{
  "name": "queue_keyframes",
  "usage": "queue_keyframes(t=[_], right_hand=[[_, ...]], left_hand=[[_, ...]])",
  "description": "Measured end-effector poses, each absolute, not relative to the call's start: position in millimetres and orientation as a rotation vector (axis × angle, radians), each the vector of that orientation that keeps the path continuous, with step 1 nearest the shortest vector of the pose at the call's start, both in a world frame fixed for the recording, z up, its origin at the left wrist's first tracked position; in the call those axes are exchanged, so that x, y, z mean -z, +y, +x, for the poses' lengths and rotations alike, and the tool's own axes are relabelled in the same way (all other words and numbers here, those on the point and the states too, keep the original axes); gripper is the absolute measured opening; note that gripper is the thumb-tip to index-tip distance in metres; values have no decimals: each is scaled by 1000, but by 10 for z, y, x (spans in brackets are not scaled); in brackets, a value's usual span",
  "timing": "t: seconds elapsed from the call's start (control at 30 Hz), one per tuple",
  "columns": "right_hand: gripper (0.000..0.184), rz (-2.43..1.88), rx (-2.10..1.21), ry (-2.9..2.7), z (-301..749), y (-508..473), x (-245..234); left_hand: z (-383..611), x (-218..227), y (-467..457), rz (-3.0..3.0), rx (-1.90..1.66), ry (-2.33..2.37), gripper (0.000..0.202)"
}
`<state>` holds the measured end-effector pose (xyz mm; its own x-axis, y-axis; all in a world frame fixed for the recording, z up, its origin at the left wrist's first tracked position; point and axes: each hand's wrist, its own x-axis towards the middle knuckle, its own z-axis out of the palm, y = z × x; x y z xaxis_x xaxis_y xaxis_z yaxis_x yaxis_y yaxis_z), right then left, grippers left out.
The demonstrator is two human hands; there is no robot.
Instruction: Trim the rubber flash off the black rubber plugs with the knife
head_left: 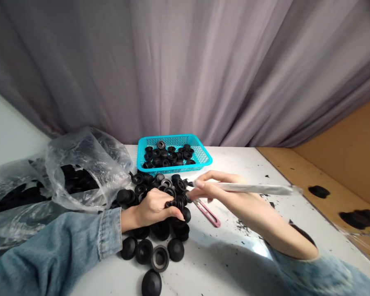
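Observation:
My left hand (156,207) is closed round a black ribbed rubber part (178,202), held over a heap of similar black rubber parts (160,242) on the white table (234,255). My right hand (217,191) pinches a long white-wrapped tool (255,188) like a pen, its dark tip touching the held part. The tool's handle points right. A pink utility knife (208,211) lies on the table just under my right hand.
A turquoise mesh basket (203,154) holding several black parts stands behind the heap. A clear plastic bag (80,168) with more parts lies at the left. Black shavings dot the table. A brown board (342,193) with dark blobs runs along the right. Grey curtain behind.

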<state>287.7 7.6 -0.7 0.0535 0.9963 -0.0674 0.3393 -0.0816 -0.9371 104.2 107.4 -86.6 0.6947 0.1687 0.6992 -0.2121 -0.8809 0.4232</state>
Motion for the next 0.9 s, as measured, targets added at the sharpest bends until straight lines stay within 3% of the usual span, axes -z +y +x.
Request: queue_keyframes(t=[0.17, 0.37, 0.9], right_hand=[[47, -1367, -1095, -1571, 2765, 116, 187], [38, -1272, -877, -1617, 2630, 129, 377], [34, -1317, -1159, -1220, 2589, 90, 269]], left_hand=[[1069, 805, 1058, 2518, -1088, -3, 44], [1082, 755, 1035, 2504, -1115, -92, 38], [1074, 698, 1029, 2510, -1043, 27, 41]])
